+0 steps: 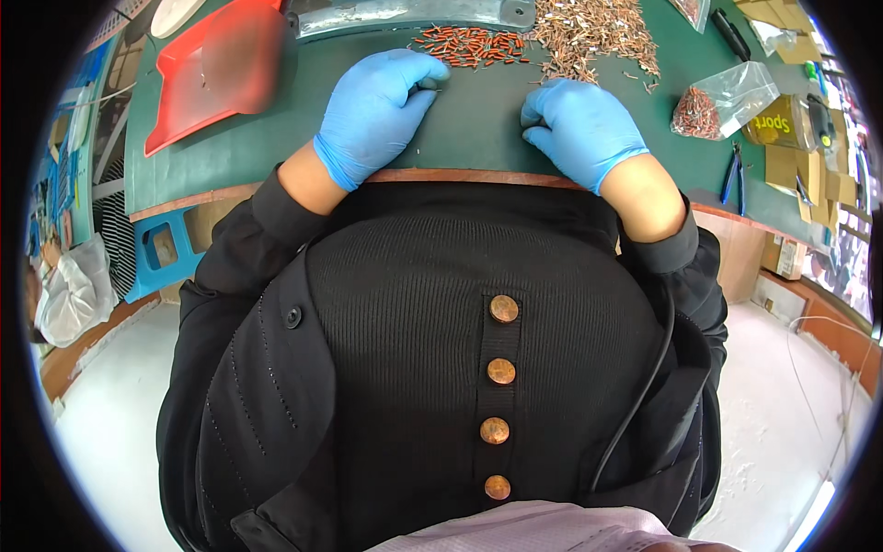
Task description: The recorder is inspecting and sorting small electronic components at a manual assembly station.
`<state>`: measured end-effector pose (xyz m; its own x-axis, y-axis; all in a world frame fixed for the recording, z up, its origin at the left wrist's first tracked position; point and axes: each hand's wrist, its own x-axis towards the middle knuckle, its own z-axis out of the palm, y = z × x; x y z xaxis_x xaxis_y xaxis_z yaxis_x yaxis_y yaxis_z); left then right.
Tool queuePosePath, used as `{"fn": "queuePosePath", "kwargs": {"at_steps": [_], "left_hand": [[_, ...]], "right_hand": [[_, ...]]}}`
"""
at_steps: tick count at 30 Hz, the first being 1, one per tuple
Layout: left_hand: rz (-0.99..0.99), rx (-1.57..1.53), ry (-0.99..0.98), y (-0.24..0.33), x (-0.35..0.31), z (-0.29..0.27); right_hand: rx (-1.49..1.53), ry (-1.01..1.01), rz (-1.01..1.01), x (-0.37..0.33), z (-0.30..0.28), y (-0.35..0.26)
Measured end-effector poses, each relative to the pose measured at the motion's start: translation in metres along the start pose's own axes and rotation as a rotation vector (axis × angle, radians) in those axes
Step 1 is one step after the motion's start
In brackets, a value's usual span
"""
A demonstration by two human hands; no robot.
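Observation:
Both my hands wear blue gloves and rest near the front of a green-topped table. My left hand point(379, 118) is closed, its thumb and forefinger together just below a scatter of small red-orange cylindrical pieces point(474, 48). My right hand point(587, 133) curls its fingers inward just in front of a larger pile of small copper-brown pieces point(593, 37). Whatever either hand holds, if anything, is hidden by the fingers. Between the hands the dark green tabletop point(478, 129) shows. A grey metal piece point(409, 17) lies beyond the red-orange pieces.
At left lies a red dustpan-like tray point(170, 92). On the right are a clear bag point(722, 101) of reddish pieces, a jar point(782, 124), blue-handled pliers point(733, 179) and a black pen-like tool point(731, 35). A blue plastic stool point(166, 253) stands below the table's left end.

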<state>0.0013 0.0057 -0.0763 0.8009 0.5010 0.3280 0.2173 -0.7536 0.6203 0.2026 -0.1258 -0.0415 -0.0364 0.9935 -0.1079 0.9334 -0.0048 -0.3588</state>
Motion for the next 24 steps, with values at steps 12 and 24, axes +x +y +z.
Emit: {"fn": "queuePosePath", "kwargs": {"at_steps": [12, 24], "left_hand": [[-0.197, -0.416, 0.0, 0.018, 0.003, -0.01], [-0.116, -0.44, 0.008, 0.042, 0.002, 0.0]], "right_hand": [[0.411, 0.158, 0.116, 0.009, 0.012, -0.01], [1.739, 0.131, 0.292, 0.01, 0.017, -0.025]]}}
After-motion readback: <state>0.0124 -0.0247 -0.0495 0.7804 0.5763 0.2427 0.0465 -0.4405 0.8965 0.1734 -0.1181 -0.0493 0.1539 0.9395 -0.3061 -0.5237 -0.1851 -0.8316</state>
